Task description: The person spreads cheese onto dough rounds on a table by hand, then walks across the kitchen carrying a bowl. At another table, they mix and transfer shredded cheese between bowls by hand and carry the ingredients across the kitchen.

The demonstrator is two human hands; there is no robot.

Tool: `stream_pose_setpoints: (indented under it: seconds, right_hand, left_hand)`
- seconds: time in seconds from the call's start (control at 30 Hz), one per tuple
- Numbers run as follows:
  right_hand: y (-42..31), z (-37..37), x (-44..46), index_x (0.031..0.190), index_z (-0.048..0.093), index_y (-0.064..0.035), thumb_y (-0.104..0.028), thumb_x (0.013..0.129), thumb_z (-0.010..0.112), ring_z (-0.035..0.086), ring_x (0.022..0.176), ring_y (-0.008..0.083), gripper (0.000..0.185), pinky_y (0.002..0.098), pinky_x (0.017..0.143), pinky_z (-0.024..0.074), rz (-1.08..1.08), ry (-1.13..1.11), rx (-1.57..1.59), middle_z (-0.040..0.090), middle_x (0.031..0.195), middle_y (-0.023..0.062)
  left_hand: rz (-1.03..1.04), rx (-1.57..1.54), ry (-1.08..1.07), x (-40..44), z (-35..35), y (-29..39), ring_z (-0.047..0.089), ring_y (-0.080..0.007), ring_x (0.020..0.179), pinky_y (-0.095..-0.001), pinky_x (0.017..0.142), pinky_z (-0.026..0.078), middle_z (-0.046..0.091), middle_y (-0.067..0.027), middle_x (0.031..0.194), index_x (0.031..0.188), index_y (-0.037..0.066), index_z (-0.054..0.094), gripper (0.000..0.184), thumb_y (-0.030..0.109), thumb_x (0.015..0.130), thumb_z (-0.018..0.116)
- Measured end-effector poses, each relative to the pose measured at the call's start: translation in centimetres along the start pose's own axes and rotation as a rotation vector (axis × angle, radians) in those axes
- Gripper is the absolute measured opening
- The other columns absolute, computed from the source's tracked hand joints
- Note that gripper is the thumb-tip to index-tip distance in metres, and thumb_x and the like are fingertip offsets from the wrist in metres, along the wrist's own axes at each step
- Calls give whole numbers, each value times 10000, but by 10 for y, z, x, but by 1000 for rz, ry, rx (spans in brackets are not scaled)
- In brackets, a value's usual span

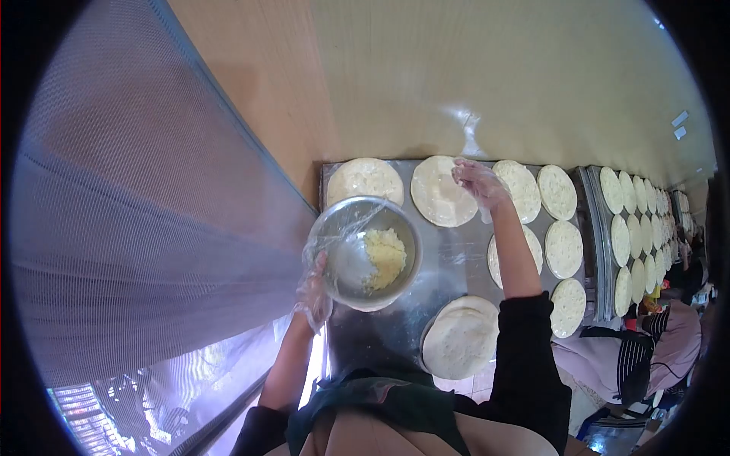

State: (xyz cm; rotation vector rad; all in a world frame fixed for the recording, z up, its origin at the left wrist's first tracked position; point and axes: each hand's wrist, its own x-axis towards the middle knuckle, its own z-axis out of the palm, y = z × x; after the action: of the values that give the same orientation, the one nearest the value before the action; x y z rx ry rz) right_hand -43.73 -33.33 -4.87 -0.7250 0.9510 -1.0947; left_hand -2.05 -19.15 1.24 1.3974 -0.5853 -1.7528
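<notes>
My left hand [312, 292], in a clear plastic glove, grips the side of a steel bowl [342, 262]. Inside the bowl lies a lump of pale yellow, crumbly mash [386, 258]. My right hand [480, 184], gloved too, is over the right edge of a flat dough round [442, 194]. Its fingers are bunched together; what they hold, if anything, does not show. The bowl partly covers another dough round [365, 181] at the back left. Close to my body, a stack of dough rounds [460, 342] sits at the table's front edge.
Several dough rounds [564, 249] lie on the right of the metal table [441, 262]. Beyond it, further tables carry rows of rounds [620, 242]. A wall [487, 76] stands behind, a mesh curtain [152, 190] hangs left. A person in pink [673, 342] is at the right.
</notes>
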Motion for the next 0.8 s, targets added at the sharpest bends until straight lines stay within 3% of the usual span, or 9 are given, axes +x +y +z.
stream_pose_setpoints:
  seconds: [0.03, 0.1, 0.2, 0.33, 0.4, 0.53, 0.63, 0.7, 0.8]
  right_hand:
    - [1, -8, 11, 1167, 459, 44, -92, 830, 593, 584, 804, 153, 388, 219, 703, 485, -4, -3, -3, 599, 876, 91]
    - [3, -16, 29, 1051, 564, 31, -35, 800, 574, 579, 702, 149, 259, 215, 664, 477, 26, 308, -390, 613, 790, 67]
    - [26, -33, 65, 905, 662, -22, -33, 788, 573, 587, 657, 161, 147, 267, 643, 475, -76, 395, -664, 632, 734, 58]
    - [59, -59, 116, 863, 680, -70, -121, 799, 566, 610, 689, 223, 140, 322, 672, 484, -274, 325, -1056, 648, 774, 94]
    - [54, -39, 115, 839, 672, -81, -193, 805, 546, 615, 770, 292, 172, 376, 731, 478, -300, 291, -1550, 639, 813, 141]
    - [43, 0, 104, 812, 656, -66, -204, 805, 536, 599, 821, 326, 183, 399, 752, 469, -282, 341, -1654, 624, 819, 167]
    - [49, 4, 103, 813, 647, -48, -179, 803, 519, 599, 824, 326, 183, 406, 758, 466, -233, 168, -1595, 621, 821, 178]
    - [60, 6, 103, 861, 680, -71, -130, 744, 572, 619, 756, 322, 170, 381, 703, 490, -407, 202, -1661, 643, 818, 164]
    - [64, 13, 95, 879, 678, -71, -110, 716, 577, 620, 783, 316, 196, 376, 716, 487, -270, 258, -1615, 639, 844, 176]
  left_hand:
    - [-35, 40, 16, 0, -5, -1, 466, -232, 1123, -319, 957, 372, 449, -146, 1267, 1326, -24, 309, 644, 398, 883, 510]
    - [-59, -55, 43, -19, 6, 17, 475, -226, 1108, -311, 948, 378, 460, -145, 1254, 1314, -30, 324, 620, 384, 890, 504]
    - [-59, -178, 65, -23, 0, 15, 485, -215, 1087, -296, 936, 387, 475, -144, 1235, 1296, -37, 345, 574, 352, 902, 497]
    - [-6, -187, 23, -22, -20, 9, 486, -206, 1080, -284, 946, 378, 478, -148, 1230, 1293, -27, 355, 525, 311, 914, 487]
    - [-12, -140, 33, -22, -24, 8, 484, -202, 1085, -283, 953, 370, 477, -149, 1232, 1291, -26, 361, 523, 315, 914, 487]
    - [-66, -256, 58, -23, -22, 12, 482, -198, 1082, -289, 947, 368, 484, -144, 1223, 1279, -28, 381, 531, 339, 910, 490]
    - [-23, -216, 10, -24, -19, 13, 494, -202, 1060, -291, 923, 390, 499, -137, 1197, 1269, -30, 390, 561, 365, 892, 516]
    - [-31, -207, 13, -22, -21, 11, 497, -204, 1054, -294, 918, 394, 504, -134, 1186, 1266, -31, 393, 571, 372, 884, 527]
    - [-43, -198, 5, -21, -29, 6, 500, -204, 1049, -298, 918, 394, 506, -133, 1179, 1262, -31, 398, 578, 377, 877, 537]
